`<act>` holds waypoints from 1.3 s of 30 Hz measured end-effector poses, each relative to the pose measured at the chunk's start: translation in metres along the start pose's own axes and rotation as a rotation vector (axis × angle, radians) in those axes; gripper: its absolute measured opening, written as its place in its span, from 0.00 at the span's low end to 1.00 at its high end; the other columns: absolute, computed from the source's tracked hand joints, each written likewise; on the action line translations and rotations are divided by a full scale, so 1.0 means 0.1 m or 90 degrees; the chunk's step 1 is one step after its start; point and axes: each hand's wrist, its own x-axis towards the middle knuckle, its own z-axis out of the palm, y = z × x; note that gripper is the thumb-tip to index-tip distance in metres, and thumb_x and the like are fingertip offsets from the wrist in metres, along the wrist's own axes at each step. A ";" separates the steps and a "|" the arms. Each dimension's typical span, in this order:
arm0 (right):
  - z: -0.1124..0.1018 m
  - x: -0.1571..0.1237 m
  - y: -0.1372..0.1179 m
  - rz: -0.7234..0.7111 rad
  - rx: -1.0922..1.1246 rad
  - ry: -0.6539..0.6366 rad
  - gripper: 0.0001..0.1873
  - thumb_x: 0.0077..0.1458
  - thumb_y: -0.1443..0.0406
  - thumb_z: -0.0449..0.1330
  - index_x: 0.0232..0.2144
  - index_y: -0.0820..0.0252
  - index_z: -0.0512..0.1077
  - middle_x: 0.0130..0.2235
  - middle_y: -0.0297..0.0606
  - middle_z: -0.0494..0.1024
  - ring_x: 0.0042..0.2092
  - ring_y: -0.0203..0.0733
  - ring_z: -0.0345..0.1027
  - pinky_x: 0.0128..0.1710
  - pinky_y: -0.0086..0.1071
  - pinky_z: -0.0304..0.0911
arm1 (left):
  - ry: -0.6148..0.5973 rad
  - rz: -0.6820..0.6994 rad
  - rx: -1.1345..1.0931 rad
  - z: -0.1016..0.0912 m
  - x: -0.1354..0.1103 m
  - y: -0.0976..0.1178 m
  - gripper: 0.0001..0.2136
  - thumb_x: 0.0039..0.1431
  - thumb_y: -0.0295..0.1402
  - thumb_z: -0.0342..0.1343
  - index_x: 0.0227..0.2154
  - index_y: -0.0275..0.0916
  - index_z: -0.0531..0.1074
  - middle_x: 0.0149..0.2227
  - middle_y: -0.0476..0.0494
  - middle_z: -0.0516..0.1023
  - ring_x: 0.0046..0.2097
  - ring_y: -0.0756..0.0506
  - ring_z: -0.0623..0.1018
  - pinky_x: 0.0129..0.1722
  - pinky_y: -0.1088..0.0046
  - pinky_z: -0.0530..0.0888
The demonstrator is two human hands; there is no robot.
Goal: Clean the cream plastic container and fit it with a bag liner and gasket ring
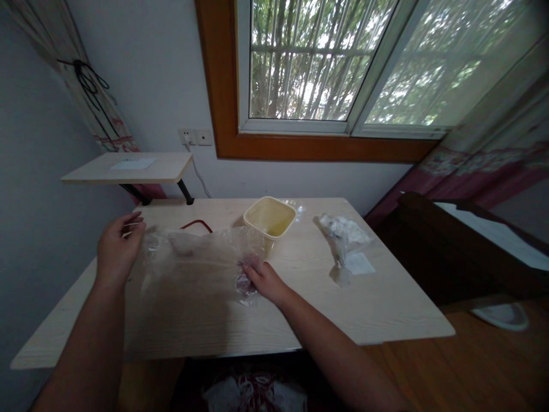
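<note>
A clear plastic bag point(201, 246) stretches above the table between my two hands. My left hand point(118, 246) is closed at the bag's left end, thumb and fingers drawn together. Further right, my right hand point(266, 281) grips the bunched other end, and crumpled film with a purplish tint hangs below the fingers. Just behind the right hand stands a pale yellow plastic bin point(270, 217), its open top facing up. A thin red-brown bent piece point(197, 223) shows behind the bag; the film hides the rest of it.
Another crumpled clear bag point(345, 232) with whitish contents and a white label lies on the table point(300, 320) at right. A raised shelf point(128, 166) on black legs stands at the back left. Behind are a wall socket point(187, 137) with a plugged cable and a window.
</note>
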 end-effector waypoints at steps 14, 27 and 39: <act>-0.01 0.00 -0.09 0.030 -0.021 0.009 0.24 0.67 0.49 0.50 0.35 0.59 0.76 0.24 0.32 0.74 0.26 0.37 0.68 0.28 0.28 0.63 | -0.349 0.481 0.226 0.85 -0.85 0.36 0.24 0.71 0.41 0.47 0.66 0.41 0.63 0.68 0.37 0.65 0.71 0.36 0.59 0.71 0.45 0.50; -0.13 -0.03 -0.14 -0.024 -0.326 0.001 0.20 0.62 0.63 0.56 0.17 0.58 0.68 0.17 0.30 0.65 0.22 0.34 0.58 0.26 0.29 0.50 | -0.372 0.308 0.346 0.78 -0.58 -0.50 0.29 0.68 0.49 0.46 0.68 0.43 0.60 0.71 0.31 0.58 0.72 0.31 0.56 0.68 0.38 0.49; -0.14 -0.06 -0.13 -0.159 -0.242 0.013 0.17 0.70 0.60 0.50 0.37 0.58 0.76 0.33 0.38 0.79 0.35 0.39 0.73 0.38 0.29 0.64 | -0.163 0.099 0.196 0.44 -0.38 -0.63 0.36 0.63 0.52 0.50 0.66 0.32 0.61 0.65 0.24 0.64 0.67 0.31 0.65 0.67 0.49 0.61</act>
